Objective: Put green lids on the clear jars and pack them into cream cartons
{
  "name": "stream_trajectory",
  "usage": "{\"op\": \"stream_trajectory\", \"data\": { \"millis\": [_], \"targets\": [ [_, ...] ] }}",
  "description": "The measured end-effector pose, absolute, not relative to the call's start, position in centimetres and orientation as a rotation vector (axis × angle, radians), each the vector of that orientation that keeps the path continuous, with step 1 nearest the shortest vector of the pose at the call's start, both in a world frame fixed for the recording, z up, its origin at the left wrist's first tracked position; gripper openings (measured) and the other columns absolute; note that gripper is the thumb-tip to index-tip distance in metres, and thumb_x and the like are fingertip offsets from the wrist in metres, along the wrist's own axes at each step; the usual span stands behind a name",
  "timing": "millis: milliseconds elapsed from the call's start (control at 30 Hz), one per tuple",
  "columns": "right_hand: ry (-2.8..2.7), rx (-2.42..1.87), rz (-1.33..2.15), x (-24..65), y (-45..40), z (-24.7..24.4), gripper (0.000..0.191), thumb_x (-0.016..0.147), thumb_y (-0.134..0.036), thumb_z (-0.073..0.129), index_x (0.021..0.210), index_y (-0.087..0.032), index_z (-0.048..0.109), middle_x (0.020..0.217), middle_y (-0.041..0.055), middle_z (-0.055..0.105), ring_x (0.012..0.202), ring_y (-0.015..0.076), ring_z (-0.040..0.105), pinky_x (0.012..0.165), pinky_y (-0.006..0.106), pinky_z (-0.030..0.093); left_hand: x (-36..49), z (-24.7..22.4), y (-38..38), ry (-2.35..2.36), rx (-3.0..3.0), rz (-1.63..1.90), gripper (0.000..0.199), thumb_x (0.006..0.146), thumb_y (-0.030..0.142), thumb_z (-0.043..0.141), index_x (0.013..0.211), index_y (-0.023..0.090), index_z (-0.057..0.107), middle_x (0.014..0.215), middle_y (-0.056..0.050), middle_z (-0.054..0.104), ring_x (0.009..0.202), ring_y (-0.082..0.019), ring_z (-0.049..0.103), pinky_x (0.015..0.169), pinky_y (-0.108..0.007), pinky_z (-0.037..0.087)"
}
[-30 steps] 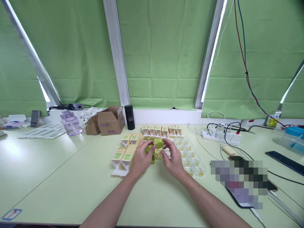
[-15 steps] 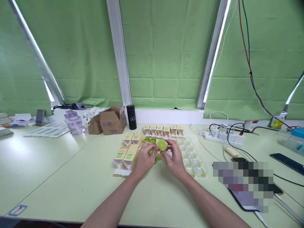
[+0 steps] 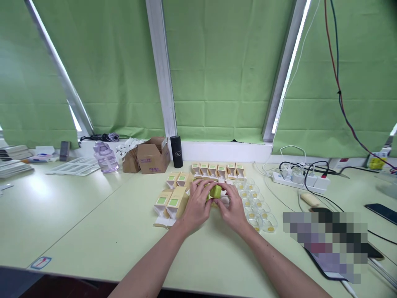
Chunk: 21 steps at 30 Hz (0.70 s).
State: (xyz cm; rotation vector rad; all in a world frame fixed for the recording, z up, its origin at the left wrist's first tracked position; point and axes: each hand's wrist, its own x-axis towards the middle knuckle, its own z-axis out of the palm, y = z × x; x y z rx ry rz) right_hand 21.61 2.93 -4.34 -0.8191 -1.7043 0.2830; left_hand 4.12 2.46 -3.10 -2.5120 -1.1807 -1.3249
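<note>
Between the fingertips of my left hand (image 3: 198,203) and my right hand (image 3: 230,203) is a small green case (image 3: 215,191), tilted so that its side shows. Both hands are closed on it. Left of my left hand stand several open cream boxes (image 3: 177,202) with green labels. Behind the hands runs a row of smaller open cream boxes (image 3: 222,171). Clear plastic cups (image 3: 254,203) with yellow bits in them lie just right of my right hand. My hands hide most of what lies beneath them.
Along the back stand a cardboard box (image 3: 153,157), a black bottle (image 3: 176,152) and a purple bottle (image 3: 106,158). A power strip (image 3: 299,182) with cables and a dark phone (image 3: 383,213) lie on the right. White trays (image 3: 74,166) are at the left.
The green case has turned from face-on to side-on, and my left fingers have come up over it. The whole view has shifted slightly, so the table items appear further right.
</note>
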Motion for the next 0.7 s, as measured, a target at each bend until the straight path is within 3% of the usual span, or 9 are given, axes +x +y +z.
{"op": "stream_trajectory", "data": {
  "millis": [200, 367, 533, 700],
  "targets": [
    [-1.757, -0.827, 0.195, 21.7, 2.9, -4.5, 0.044, 0.092, -0.022, 0.064, 0.135, -0.026, 0.060, 0.127, 0.0096, 0.068, 0.117, 0.0301, 0.060, 0.101, 0.049, 0.052, 4.1, -2.8, 2.4, -1.164, -2.530, -1.322, 0.060, 0.094, 0.004, 0.053, 0.149, 0.028, 0.052, 0.141, -0.010, 0.059, 0.135, -0.032, 0.044, 0.116, -0.060, 0.043],
    [-1.783, -0.868, 0.111, 22.5, 3.1, -4.1, 0.047, 0.092, -0.024, 0.065, 0.138, -0.024, 0.056, 0.124, 0.0096, 0.069, 0.113, 0.0304, 0.059, 0.095, 0.047, 0.053, 4.0, -2.3, 2.5, -1.242, -2.511, -1.535, 0.051, 0.092, 0.007, 0.061, 0.139, 0.027, 0.060, 0.132, -0.009, 0.065, 0.134, -0.032, 0.047, 0.113, -0.055, 0.046],
    [-1.898, -1.035, -0.101, 23.2, 3.0, -3.6, 0.019, 0.090, -0.012, 0.061, 0.104, -0.022, 0.069, 0.104, 0.0077, 0.075, 0.104, 0.0303, 0.057, 0.088, 0.043, 0.048, 3.6, -2.1, 3.3, -1.559, -2.308, -1.954, 0.049, 0.086, 0.014, 0.073, 0.132, 0.028, 0.066, 0.129, -0.009, 0.061, 0.126, -0.028, 0.057, 0.108, -0.046, 0.048],
    [-2.186, -1.175, -0.256, 22.5, 2.5, -3.5, 0.018, 0.087, -0.007, 0.064, 0.089, -0.021, 0.075, 0.095, 0.0091, 0.077, 0.105, 0.0303, 0.057, 0.087, 0.043, 0.041, 2.9, -2.6, 4.9, -1.594, -2.276, -2.317, 0.050, 0.080, 0.022, 0.081, 0.128, 0.024, 0.067, 0.129, -0.010, 0.068, 0.121, -0.028, 0.064, 0.100, -0.041, 0.049]
  ]
}}
